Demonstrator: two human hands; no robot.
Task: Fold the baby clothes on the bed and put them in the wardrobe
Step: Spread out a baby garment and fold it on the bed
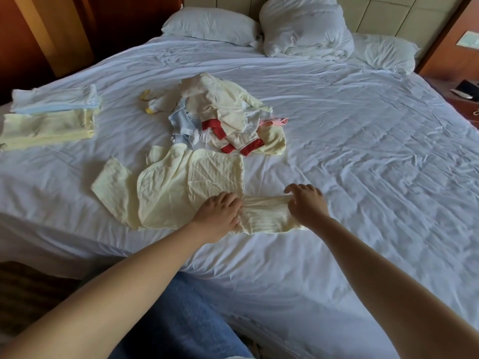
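A pale yellow baby garment point(171, 187) lies spread flat on the white bed point(363, 151) near its front edge, one sleeve stretched to the right. My left hand point(220, 213) presses flat on the garment where that sleeve begins. My right hand point(305, 203) pinches the sleeve's far end with curled fingers. Behind the garment sits a heap of unfolded baby clothes point(223, 117) in cream, blue, pink and red trim. A stack of folded clothes point(51, 115), yellow below and blue-white on top, rests at the bed's left edge.
Two pillows point(210, 24) and a bunched duvet point(305, 27) lie at the headboard. A wooden nightstand point(466, 99) stands at the right. Dark wooden panels point(51, 27) rise at the back left. My blue-jeaned legs point(181, 320) meet the bed's front edge.
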